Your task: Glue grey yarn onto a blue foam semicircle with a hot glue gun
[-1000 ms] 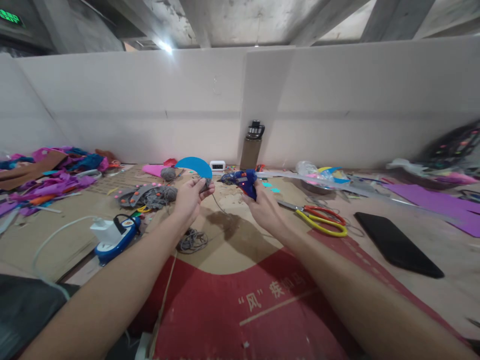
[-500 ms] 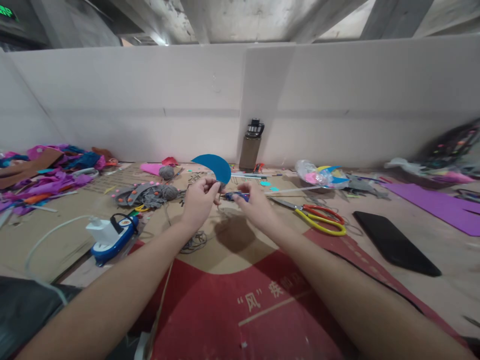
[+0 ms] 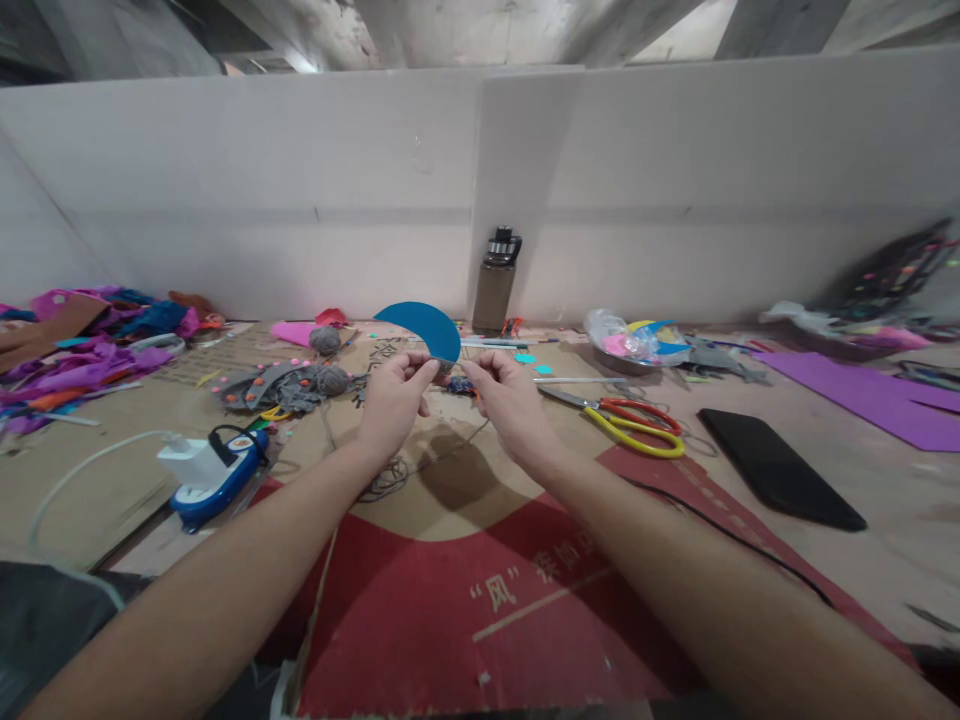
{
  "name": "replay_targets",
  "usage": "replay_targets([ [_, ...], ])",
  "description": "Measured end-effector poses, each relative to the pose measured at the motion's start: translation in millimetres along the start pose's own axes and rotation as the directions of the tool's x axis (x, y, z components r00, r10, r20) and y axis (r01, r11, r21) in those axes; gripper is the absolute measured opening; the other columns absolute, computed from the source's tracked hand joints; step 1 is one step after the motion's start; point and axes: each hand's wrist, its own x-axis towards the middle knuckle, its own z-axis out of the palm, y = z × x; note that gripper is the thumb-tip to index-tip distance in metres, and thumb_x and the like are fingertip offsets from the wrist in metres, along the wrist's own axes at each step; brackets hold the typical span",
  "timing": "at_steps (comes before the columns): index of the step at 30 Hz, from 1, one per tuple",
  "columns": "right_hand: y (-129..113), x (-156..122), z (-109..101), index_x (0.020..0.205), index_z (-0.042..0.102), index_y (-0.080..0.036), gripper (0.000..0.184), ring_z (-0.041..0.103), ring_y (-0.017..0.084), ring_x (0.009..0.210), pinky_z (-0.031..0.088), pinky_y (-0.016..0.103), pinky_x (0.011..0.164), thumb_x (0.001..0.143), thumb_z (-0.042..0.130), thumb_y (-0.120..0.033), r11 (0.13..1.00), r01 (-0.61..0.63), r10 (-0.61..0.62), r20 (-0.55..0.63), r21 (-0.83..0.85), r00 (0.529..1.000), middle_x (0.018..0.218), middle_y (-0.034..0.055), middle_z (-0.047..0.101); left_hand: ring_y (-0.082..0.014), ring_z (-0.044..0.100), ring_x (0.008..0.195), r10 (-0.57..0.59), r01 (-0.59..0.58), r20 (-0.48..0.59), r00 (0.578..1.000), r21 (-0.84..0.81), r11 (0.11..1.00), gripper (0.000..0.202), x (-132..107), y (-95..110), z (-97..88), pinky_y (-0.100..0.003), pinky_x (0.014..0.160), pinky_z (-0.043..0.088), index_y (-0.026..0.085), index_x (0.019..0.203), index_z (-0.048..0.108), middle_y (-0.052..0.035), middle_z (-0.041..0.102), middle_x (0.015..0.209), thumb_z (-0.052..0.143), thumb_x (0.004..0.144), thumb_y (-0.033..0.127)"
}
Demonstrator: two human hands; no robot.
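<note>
Blue crescent [image 3: 424, 326] pinched btwn fingers of L hand [image 3: 394, 400]; R hand [image 3: 507, 400], fingers narrow, pinching grey yarn [image 3: 386, 480] by its lower tip. Bottle [image 3: 494, 296] nr back edge of surface [image 3: 911, 530].

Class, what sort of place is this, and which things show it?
Probably a craft work area: scissors, a gray yarn ball and a blue crescent-shaped piece are all in view.

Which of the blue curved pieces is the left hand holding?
The darker blue crescent, pinched near its lower end by the left hand; the brighter blue piece lies unheld at the bowl farther right.
</note>
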Motion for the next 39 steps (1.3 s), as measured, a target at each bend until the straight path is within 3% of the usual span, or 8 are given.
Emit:
replay_targets([
  [5, 0.7, 0.4, -2.2, 0.071, 0.053, -0.019, 0.02, 0.041, 0.009, 0.056, 0.034, 0.024, 0.053, 0.076, 0.059, -0.038, 0.999, 0.02, -0.022, -0.038, -0.037, 0.999, 0.064, -0.0035, 0.049, -0.0176, 0.064, 0.075, -0.086, 0.093, 0.053, 0.995, -0.153, 0.984, 0.025, -2.8, 2.6, 3.7, -0.018, 0.039, 0.037, 0.014, 0.085, 0.063, -0.0084, 0.068, 0.085, 0.069, 0.07, 0.034],
  [12, 5.6, 3.8, -4.6, 0.074, 0.058, -0.019, 0.022, 0.045, 0.011, 0.058, 0.035, 0.024, 0.052, 0.073, 0.062, -0.04, 0.998, -0.001, -0.001, -0.034, -0.056, 0.999, 0.066, -0.0012, 0.055, -0.0142, 0.064, 0.072, -0.149, 0.168, 0.089, 0.985, -0.277, 0.946, 0.023, -4.2, 2.9, 4.1, -0.018, 0.043, 0.036, 0.015, 0.085, 0.064, -0.0062, 0.067, 0.085, 0.071, 0.069, 0.03],
  [16, 4.2, 4.0, -4.5, 0.081, 0.061, -0.019, 0.024, 0.039, 0.008, 0.053, 0.029, 0.023, 0.047, 0.069, 0.065, -0.04, 0.997, -0.06, 0.06, -0.009, 0.039, 0.998, 0.068, -0.0016, 0.056, -0.0105, 0.062, 0.066, -0.21, 0.257, 0.164, 0.964, -0.36, 0.897, 0.023, -1.8, 3.5, 3.1, -0.017, 0.043, 0.035, 0.015, 0.085, 0.062, -0.0035, 0.067, 0.083, 0.072, 0.069, 0.028],
  [20, 0.7, 1.6, -5.5, 0.074, 0.058, -0.02, 0.027, 0.027, 0.005, 0.045, 0.018, 0.023, 0.042, 0.064, 0.07, -0.041, 0.979, -0.153, 0.15, 0.029, 0.139, 0.988, 0.058, -0.0058, 0.049, -0.0079, 0.06, 0.063, -0.27, 0.345, 0.23, 0.935, -0.414, 0.842, 0.021, -0.4, 4.9, 2.6, -0.014, 0.042, 0.034, 0.016, 0.081, 0.06, -0.0004, 0.064, 0.076, 0.073, 0.068, 0.025],
  [25, -2.0, -1.5, -8.3, 0.073, 0.055, -0.02, 0.031, 0.027, 0.005, 0.043, 0.016, 0.022, 0.042, 0.06, 0.073, -0.042, 0.95, -0.212, 0.185, 0.136, 0.23, 0.973, 0.057, -0.0071, 0.048, -0.0074, 0.058, 0.061, -0.309, 0.424, 0.314, 0.898, -0.428, 0.798, 0.019, -0.3, 2.2, 2.6, -0.014, 0.04, 0.033, 0.015, 0.075, 0.06, -0.0006, 0.061, 0.07, 0.074, 0.068, 0.026],
  [31, -2.0, -4.1, -7.5, 0.073, 0.056, -0.019, 0.028, 0.029, 0.004, 0.044, 0.017, 0.022, 0.041, 0.064, 0.071, -0.041, 0.959, -0.205, 0.165, 0.198, 0.197, 0.966, 0.06, -0.0054, 0.053, -0.0072, 0.055, 0.059, -0.279, 0.415, 0.347, 0.895, -0.424, 0.805, 0.023, 1.3, -4.9, 3.9, -0.015, 0.042, 0.035, 0.013, 0.073, 0.063, -0.0006, 0.059, 0.065, 0.078, 0.063, 0.026],
  [35, 0.7, -4.1, -3.5, 0.069, 0.057, -0.018, 0.023, 0.032, 0.005, 0.044, 0.019, 0.022, 0.041, 0.066, 0.068, -0.038, 0.978, -0.161, 0.146, 0.11, 0.133, 0.983, 0.062, -0.0031, 0.056, -0.0089, 0.058, 0.061, -0.255, 0.354, 0.288, 0.923, -0.371, 0.859, 0.026, -0.8, -7.4, 6.6, -0.017, 0.048, 0.04, 0.013, 0.076, 0.063, -0.0014, 0.061, 0.069, 0.078, 0.063, 0.03],
  [39, 4.3, -2.7, -0.9, 0.068, 0.061, -0.018, 0.017, 0.04, 0.007, 0.051, 0.03, 0.022, 0.048, 0.067, 0.067, -0.033, 0.992, -0.104, 0.102, 0.026, 0.074, 0.994, 0.064, -0.0023, 0.058, -0.0137, 0.062, 0.073, -0.208, 0.259, 0.202, 0.957, -0.277, 0.925, 0.025, -7.1, -9.2, 12.6, -0.024, 0.063, 0.048, 0.014, 0.081, 0.065, -0.0051, 0.067, 0.081, 0.069, 0.072, 0.037],
])
